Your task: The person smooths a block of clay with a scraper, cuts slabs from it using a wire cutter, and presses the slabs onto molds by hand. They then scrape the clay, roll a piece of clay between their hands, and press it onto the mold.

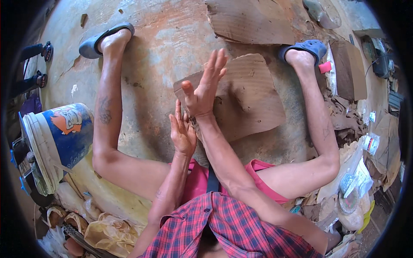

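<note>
My left hand (181,131) and my right hand (205,86) are raised in front of me, palms facing each other, fingers straight and apart. The right hand reaches further forward than the left, and the left palm lies against the right wrist. Neither hand holds anything. Below them a flat brown wooden board (247,96) lies on the stained concrete floor between my bare legs. I sit with knees spread, in pink shorts and a red checked shirt, with blue slippers on both feet.
A blue and white plastic bucket (60,137) lies tilted at my left. Another wooden board (249,21) lies ahead, a brown block (350,69) at the right. Plastic bags and clay scraps crowd the right and lower left. Another person's sandalled feet (43,64) stand far left.
</note>
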{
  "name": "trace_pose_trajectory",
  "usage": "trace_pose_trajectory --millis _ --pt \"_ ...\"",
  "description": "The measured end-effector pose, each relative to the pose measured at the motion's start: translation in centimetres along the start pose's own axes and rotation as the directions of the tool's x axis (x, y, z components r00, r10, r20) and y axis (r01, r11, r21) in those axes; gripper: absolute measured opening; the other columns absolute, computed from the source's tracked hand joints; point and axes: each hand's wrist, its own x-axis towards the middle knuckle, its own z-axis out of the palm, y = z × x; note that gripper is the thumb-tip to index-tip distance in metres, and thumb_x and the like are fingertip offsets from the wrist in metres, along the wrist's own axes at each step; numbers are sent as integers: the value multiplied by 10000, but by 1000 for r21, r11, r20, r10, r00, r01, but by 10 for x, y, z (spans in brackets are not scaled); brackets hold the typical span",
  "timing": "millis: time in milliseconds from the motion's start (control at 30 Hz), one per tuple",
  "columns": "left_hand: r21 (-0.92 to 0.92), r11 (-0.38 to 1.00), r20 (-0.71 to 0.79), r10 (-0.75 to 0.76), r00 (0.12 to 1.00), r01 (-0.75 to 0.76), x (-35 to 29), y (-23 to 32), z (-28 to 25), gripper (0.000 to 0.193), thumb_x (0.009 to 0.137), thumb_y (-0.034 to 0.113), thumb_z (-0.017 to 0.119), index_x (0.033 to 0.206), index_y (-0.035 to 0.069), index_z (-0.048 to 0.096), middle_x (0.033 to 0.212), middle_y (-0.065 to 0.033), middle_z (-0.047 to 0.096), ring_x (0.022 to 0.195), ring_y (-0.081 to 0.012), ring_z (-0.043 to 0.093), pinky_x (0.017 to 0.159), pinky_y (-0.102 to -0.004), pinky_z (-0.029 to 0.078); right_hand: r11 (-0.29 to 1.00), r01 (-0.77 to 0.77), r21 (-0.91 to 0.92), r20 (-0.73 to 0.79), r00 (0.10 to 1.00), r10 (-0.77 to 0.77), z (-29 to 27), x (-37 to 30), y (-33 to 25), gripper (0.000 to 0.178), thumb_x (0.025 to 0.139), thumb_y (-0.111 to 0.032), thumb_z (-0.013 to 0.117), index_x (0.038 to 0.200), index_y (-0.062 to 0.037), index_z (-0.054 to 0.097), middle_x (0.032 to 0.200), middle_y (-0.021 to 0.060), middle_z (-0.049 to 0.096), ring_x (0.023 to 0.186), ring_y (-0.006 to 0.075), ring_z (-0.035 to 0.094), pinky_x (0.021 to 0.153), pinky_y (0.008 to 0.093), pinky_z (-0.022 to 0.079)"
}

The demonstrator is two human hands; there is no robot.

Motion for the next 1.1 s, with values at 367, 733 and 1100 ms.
trace_pose_trajectory --millis 367,733,1100 --pt "-38 998 68 59 996 -57 13 0 9 822 1101 620 352 1707 115 121 1688 -229 302 1543 -348 303 1294 -453 155 993 120 18 32 992 -121 -11 0 1 1079 942 -861 372 1677 -80 254 1742 258 130 1618 449 77 1262 651 24" --pt "19 999 97 33 995 -35 32 10 17 852 1079 667 364 1706 151 109 1629 -271 358 1519 -360 374 1258 -496 310 980 188 67 335 921 -199 -17 -41 26 962 1015 -778 316 1702 -117 189 1760 239 80 1628 435 15 1270 594 -40" --pt "28 999 99 41 994 -44 32 13 7 843 1077 673 363 1707 170 115 1614 -248 420 1472 -348 454 1224 -478 368 845 3 535 475 826 -304 -46 -58 5 762 1046 -677 415 1673 -253 338 1778 164 74 1638 391 36 1293 559 33"
